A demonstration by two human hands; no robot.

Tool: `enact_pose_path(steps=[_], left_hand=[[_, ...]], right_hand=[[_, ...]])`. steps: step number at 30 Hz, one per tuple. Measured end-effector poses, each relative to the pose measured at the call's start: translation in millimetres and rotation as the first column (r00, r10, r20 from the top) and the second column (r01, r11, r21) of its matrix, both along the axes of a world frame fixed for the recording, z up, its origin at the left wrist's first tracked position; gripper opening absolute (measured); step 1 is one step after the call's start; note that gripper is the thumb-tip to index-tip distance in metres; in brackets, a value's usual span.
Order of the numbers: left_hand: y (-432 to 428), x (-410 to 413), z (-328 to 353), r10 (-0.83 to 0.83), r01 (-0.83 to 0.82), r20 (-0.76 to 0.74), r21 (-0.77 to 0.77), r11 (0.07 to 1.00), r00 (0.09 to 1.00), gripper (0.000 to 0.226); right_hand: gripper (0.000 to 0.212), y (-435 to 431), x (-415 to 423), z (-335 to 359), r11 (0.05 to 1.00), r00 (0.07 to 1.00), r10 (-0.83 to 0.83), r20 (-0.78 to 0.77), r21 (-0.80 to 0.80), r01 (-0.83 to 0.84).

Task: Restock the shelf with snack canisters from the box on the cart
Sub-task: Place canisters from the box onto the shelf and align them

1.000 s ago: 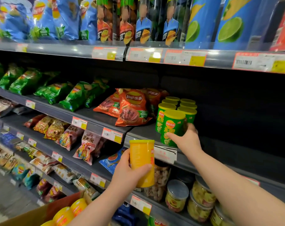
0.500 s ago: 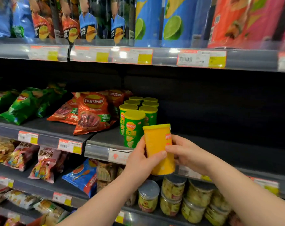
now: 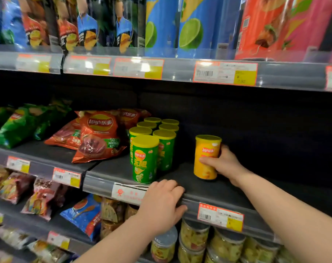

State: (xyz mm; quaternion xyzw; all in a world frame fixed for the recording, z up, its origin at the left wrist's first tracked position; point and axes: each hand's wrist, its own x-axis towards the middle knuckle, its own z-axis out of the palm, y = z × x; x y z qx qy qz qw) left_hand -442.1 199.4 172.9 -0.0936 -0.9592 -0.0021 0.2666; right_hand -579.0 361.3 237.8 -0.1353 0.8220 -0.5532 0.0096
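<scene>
Half a second back both hands were on the yellow canister out in front of the shelf. Now it stands upright on that shelf and only the right hand has it, fingers wrapped round its lower half. Left hand has dropped to the shelf's front edge, fingers curled over the top of the lip, thumb against its face, just left of a price tag. The canister sits to the right of the green canisters, with a gap between. Red chip bags lie left of those.
</scene>
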Motion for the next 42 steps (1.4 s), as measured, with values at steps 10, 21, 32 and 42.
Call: enact_pose_path(steps=[10, 21, 32, 42], left_hand=[[-8, -7, -12, -0.022, 0.019, -0.109, -0.030, 0.999, 0.994, 0.042], [-8, -6, -12, 0.006, -0.005, -0.093, 0.007, 1.000, 0.996, 0.039], [-7, -8, -13, 0.000, 0.004, -0.107, 0.033, 0.999, 0.994, 0.038], [-4, -3, -11, 0.059, -0.060, -0.024, -0.015, 0.998, 0.998, 0.042]], right_hand=[[0.081, -33, -51, -5, 0.992, 1.000, 0.007, -0.016, 0.126, -0.005], [0.080, -39, -70, -8, 0.957, 0.993, 0.118, 0.031, 0.265, -0.122], [0.071, -43, -79, -5, 0.954, 0.987, 0.144, 0.068, 0.254, -0.157], [0.070, -30, -52, -1, 0.857, 0.989, 0.141, 0.034, 0.495, -0.139]])
